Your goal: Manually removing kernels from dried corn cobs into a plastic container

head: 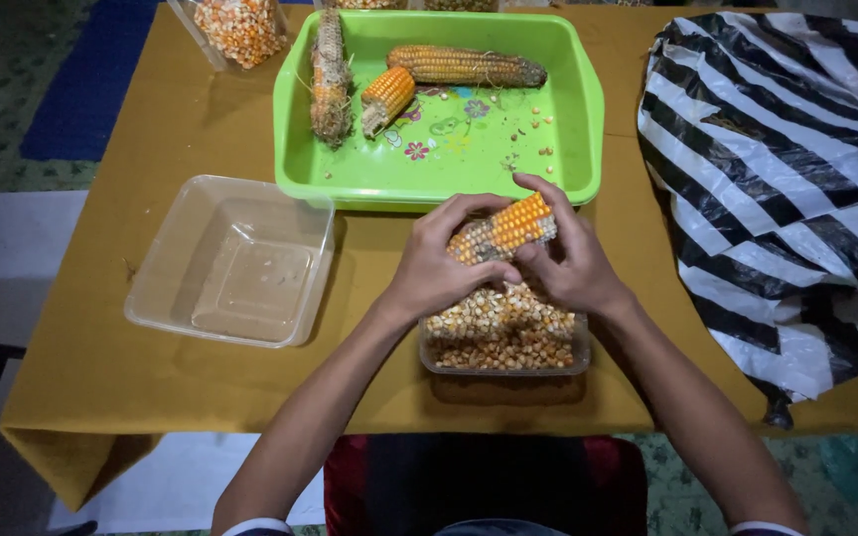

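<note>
While both of my hands close around one corn cob [504,229], I hold it just above a small clear tub [504,342] heaped with loose kernels. My left hand [436,266] wraps the cob's nearer, partly stripped end; my right hand [570,260] curls over the orange, still-kerneled end, thumb pressed to the rows. Beyond my hands sits a green tray [578,109] holding three more cobs [387,97] and a few stray kernels. An empty clear container [233,260] lies to my left, and a black-and-white striped bag [786,179] to my right, all on a mustard cloth [151,387].
</note>
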